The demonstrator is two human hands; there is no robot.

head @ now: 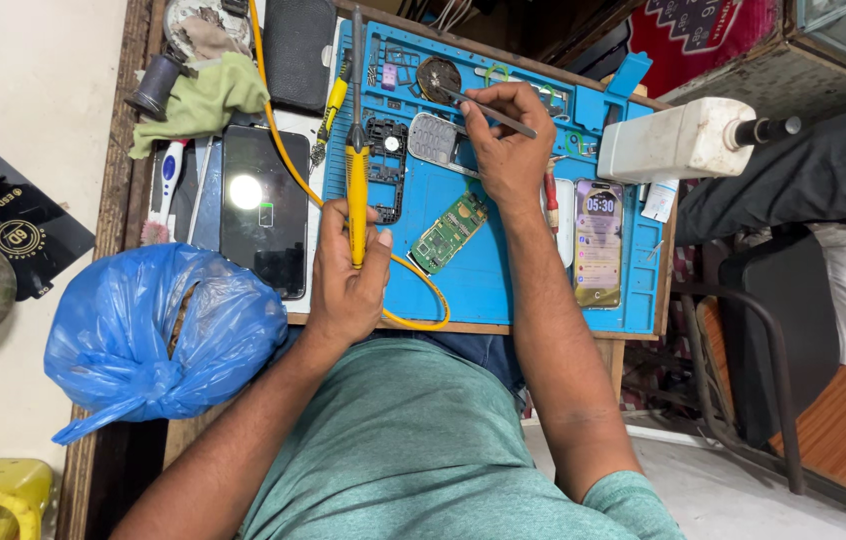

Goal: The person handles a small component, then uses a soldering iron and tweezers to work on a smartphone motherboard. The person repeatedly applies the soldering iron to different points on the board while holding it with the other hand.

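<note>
wooden workbench [139, 180], worn edges | pale floor [733, 490] at lower right | wooden chair [833, 400] with dark metal frame beside the bench (dark cloth draped over it) | light-coloured surface [33, 90] at left | even, bright light

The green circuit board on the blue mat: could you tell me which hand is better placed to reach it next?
Probably the right hand: its wrist lies just beside the circuit board, and its tweezers suit small parts. The left hand sits further left, gripping the yellow soldering iron.
</note>
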